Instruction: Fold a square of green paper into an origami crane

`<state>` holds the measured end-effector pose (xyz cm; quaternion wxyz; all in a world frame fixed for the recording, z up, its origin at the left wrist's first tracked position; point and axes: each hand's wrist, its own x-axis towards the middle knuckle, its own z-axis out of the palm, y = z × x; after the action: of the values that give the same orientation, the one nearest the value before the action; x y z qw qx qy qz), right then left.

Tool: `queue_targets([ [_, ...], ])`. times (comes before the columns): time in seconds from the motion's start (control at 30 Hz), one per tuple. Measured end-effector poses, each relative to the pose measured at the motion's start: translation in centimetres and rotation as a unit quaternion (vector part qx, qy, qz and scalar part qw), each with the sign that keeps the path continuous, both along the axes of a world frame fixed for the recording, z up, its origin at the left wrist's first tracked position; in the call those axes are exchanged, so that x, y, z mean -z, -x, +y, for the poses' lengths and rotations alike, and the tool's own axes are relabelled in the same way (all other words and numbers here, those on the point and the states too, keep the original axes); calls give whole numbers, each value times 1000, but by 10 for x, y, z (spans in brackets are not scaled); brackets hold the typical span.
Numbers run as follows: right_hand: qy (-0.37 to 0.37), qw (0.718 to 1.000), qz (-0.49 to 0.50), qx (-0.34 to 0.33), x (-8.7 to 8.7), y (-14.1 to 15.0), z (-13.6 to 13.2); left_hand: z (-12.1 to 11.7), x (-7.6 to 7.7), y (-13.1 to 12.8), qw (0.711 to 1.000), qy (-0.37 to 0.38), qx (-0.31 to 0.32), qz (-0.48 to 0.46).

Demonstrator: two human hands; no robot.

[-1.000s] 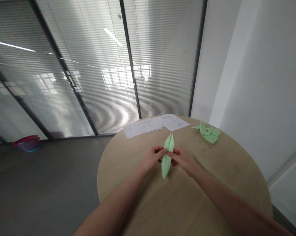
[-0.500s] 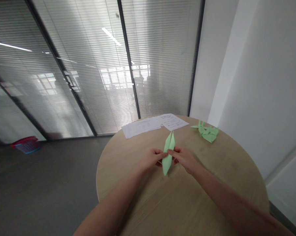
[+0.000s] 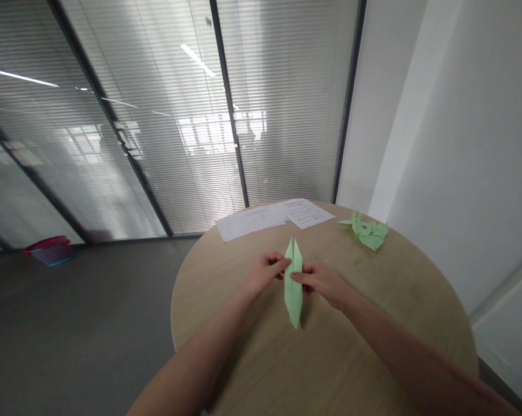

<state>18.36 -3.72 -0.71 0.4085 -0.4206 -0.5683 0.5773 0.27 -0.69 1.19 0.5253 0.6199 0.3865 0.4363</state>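
A long, narrow piece of folded green paper [image 3: 294, 297] is held over the table, its far end split into two points and its near end tapering to one tip. My left hand [image 3: 267, 271] pinches its left edge, thumb on top near the split. On the right edge, a little closer to me, my right hand [image 3: 321, 281] grips it with the thumb laid across the top. The fingers beneath the paper are partly hidden.
The round wooden table [image 3: 261, 370] carries printed white sheets [image 3: 256, 222] at its far edge and several folded green paper shapes [image 3: 369, 232] at the far right. A red and blue basket [image 3: 51, 252] stands on the floor at left, before glass panels with blinds.
The green paper has turned slightly, its split end swinging left and its near tip right. My left hand has slid up toward the split end; the right has shifted slightly.
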Motion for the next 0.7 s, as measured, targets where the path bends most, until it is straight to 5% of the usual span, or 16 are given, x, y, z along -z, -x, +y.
queue_targets([
  [0.23, 16, 999, -2, -27, 2, 6, -3, -5, 4, -1, 991, 33, 127, 21],
  [0.47, 17, 997, -49, -61, -2, 9, -9, -2, 5, -1, 999, 34, 27, -3],
  [0.7, 32, 995, -58, -81, -6, 8, -12, -1, 2, 2, 999, 49, -6, -12],
])
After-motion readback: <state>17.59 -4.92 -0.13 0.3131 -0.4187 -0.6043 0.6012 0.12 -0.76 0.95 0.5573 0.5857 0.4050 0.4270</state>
